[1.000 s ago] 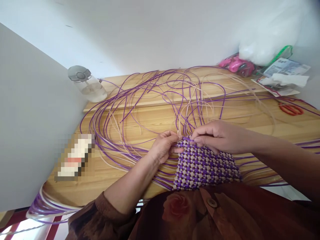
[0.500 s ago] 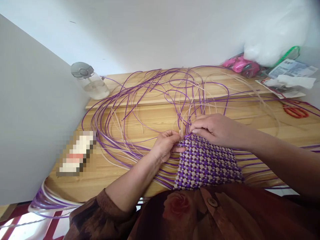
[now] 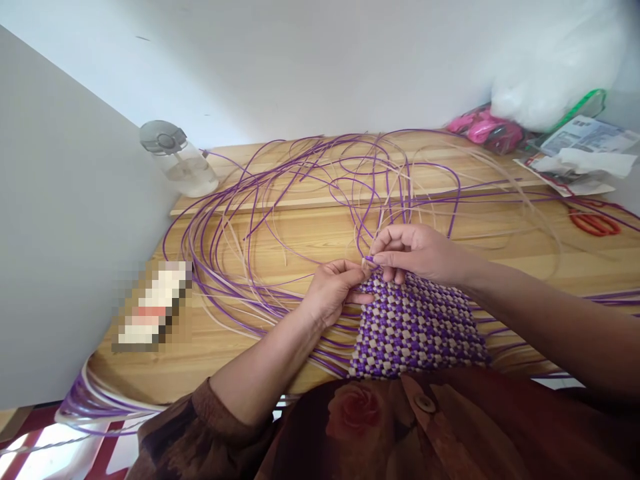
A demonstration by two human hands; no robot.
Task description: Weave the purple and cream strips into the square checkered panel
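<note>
A woven panel [image 3: 415,327] of purple and beige strands lies in front of me, its near edge against my shirt. My left hand [image 3: 335,287] pinches the panel's far left corner between thumb and forefinger, other fingers along its left edge. Just right of it, my right hand [image 3: 413,253] is closed in a pinch on a purple strand [image 3: 370,259] at the far edge. Loose purple and beige strands [image 3: 280,175] fan out from the panel across the table. The exact crossing of strands under my fingertips is partly hidden.
On the wooden table [image 3: 295,233] a clear bottle with a grey lid [image 3: 180,160] stands back left. A blurred-out item [image 3: 155,303] lies at left. Red-handled scissors [image 3: 595,220], papers [image 3: 575,143] and a pink bundle in plastic [image 3: 485,127] lie at right. A wall is behind.
My right hand has turned and lifted slightly from the panel's far edge, its fingertips now pinching a purple strand near my left thumb. The left hand keeps its hold.
</note>
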